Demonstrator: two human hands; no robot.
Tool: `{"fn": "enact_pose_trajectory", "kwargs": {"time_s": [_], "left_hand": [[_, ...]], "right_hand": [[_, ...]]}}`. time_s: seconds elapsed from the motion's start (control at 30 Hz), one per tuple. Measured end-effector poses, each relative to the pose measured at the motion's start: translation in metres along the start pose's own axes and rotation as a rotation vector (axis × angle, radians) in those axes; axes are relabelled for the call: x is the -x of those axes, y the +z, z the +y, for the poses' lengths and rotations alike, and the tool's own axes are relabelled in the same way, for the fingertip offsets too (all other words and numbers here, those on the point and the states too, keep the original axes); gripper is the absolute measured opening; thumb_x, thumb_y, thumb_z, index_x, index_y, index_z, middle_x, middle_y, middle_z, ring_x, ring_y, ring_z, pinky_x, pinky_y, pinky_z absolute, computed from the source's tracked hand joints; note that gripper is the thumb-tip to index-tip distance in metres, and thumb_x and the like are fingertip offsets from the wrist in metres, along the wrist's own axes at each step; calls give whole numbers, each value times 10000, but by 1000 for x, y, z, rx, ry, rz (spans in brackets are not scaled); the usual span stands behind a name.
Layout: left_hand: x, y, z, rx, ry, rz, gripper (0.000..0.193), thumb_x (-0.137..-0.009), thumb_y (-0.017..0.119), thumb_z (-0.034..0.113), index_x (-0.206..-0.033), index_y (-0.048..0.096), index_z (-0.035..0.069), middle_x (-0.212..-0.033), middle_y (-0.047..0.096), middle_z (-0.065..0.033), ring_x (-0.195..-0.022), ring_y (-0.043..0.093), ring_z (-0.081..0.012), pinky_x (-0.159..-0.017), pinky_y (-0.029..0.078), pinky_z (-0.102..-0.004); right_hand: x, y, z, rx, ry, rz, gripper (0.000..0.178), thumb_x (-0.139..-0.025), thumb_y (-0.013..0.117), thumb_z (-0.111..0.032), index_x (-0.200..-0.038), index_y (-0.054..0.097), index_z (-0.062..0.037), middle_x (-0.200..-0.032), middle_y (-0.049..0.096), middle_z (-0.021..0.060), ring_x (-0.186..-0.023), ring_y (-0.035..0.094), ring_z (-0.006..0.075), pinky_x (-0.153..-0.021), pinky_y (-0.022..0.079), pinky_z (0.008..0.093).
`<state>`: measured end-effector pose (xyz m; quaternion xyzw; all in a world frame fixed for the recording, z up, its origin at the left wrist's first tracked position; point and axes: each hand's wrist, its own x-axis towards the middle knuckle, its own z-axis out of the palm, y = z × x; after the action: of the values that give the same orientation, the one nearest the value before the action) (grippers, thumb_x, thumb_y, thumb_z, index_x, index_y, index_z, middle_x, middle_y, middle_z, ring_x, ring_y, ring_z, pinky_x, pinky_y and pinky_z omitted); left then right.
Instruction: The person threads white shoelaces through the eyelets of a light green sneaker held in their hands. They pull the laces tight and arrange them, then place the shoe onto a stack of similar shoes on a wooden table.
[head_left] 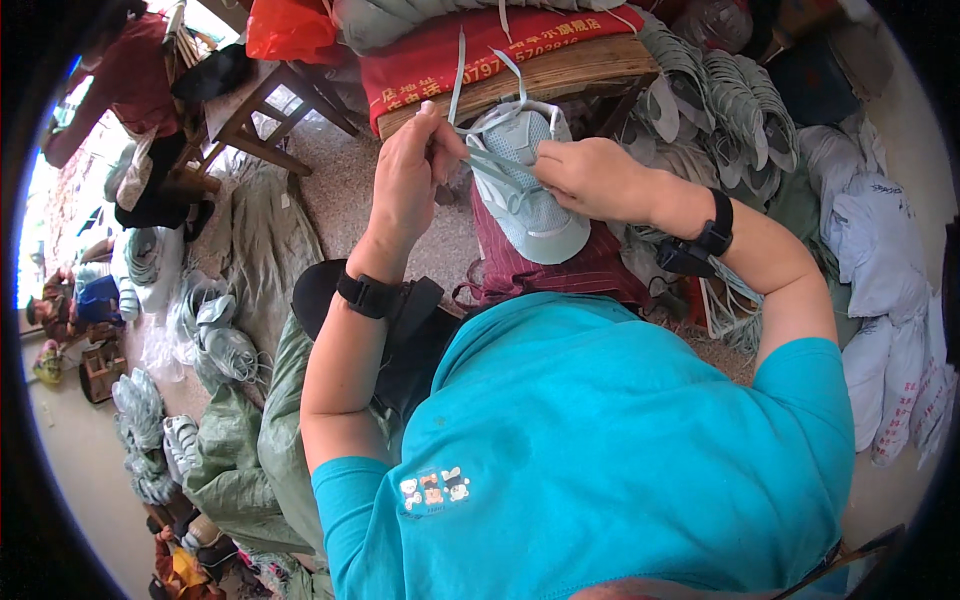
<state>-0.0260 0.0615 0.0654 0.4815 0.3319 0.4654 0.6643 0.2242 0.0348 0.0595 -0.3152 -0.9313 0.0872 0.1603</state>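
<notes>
We see pale shoe [540,215] at near edge of bench [590,74], between left hand [408,165], right hand [600,178]; fingertips of both pinch lace [497,160].

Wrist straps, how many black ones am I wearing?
2: one black strap around the left forearm, another strap around the right forearm, both near the wrist.

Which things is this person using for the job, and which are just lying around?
Used in the job:
- bare left hand
- bare right hand
- pale blue mesh shoe
- flat, pale grey-green lace stretched between the hands

Seemingly just lying about:
- shiny red plastic bag
- crumpled green woven sack
- bulging white sacks
</notes>
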Motion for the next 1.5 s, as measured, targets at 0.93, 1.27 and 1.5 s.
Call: {"fn": "enact_pose_trajectory", "kwargs": {"time_s": [0.93,1.27,1.5], "left_hand": [[5,27,40,46,104,-82,545,-1025,361,365,-703,613,4,-528,384,15,-499,306,-84,-507,243,-258],[18,-43,9,571,-25,143,424,-1016,356,272,-653,482,91,-516,338,27,-445,286,-89,-484,251,-268],[19,-87,-36,924,-165,442,376,-1003,334,235,-682,481,103,-531,367,23,-435,288,-97,-505,275,-273]], "right_hand": [[8,15,-30,90,389,51,152,-805,670,-134,-907,586,-59,-853,609,115,-694,627,320,-587,498,407],[16,16,-14,-225,343,100,126,-786,636,-79,-866,546,-45,-817,590,119,-704,604,325,-622,496,426],[-15,28,-42,-113,63,242,298,-793,640,-119,-1072,587,-28,-915,603,125,-901,579,307,-787,469,408]]}}
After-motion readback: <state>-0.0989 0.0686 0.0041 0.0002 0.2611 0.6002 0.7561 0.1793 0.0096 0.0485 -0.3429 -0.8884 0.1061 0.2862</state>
